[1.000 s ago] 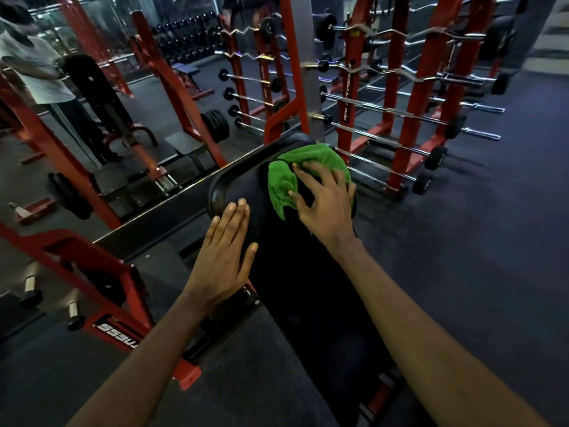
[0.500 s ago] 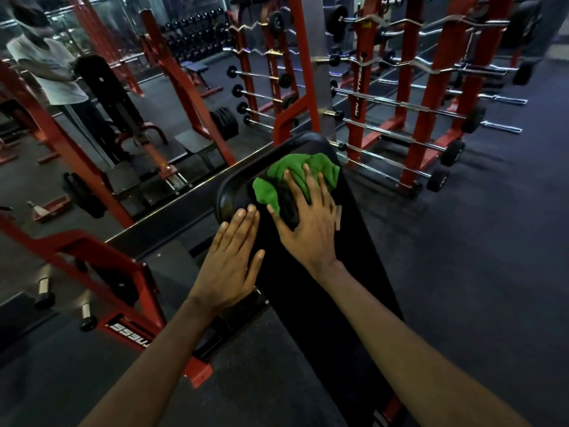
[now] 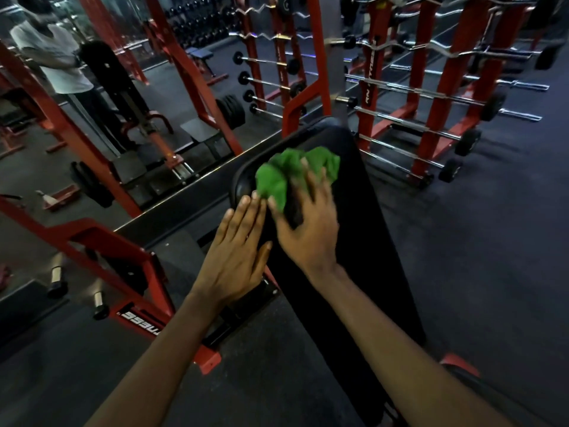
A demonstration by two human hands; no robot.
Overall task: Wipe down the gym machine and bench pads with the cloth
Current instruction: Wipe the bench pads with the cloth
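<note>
**Gym floor, far end of the pad under the cloth**

Dark rubber floor [image 3: 492, 272] off to the right of the right hand, with a red rack [image 3: 437, 97] of bars beyond its fingertips. Black pad [image 3: 369, 241] directly beneath both hands, running back under the right forearm.

Right hand [image 3: 308, 229]: arched over the green cloth [image 3: 277, 177], fingers spread and bent into the bunched folds, gripping the wad and pressing it down onto the pad. Blurred, so no telling how each finger sits. Cloth under and just ahead of those fingers, near the pad's far end, bulging left toward the left fingertips. Bunched rather than spread flat, likely to give a thick wad that can be pushed hard without slipping out from under the palm.

Left hand [image 3: 237, 257]: flat, fingers straight and close together, holding nothing. Laid on the pad's left edge just beside the right hand, fingertips at the cloth's edge, touching or barely apart, hard to say which. Probably set there to take body weight and steady the pad against the scrubbing.

Red frame [image 3: 123, 257] left of and lower than the left hand, well apart from the cloth.

Judged step: wiping the pad's far end. Nothing visible to show whether the long stretch back toward the wrists is already done.
</note>
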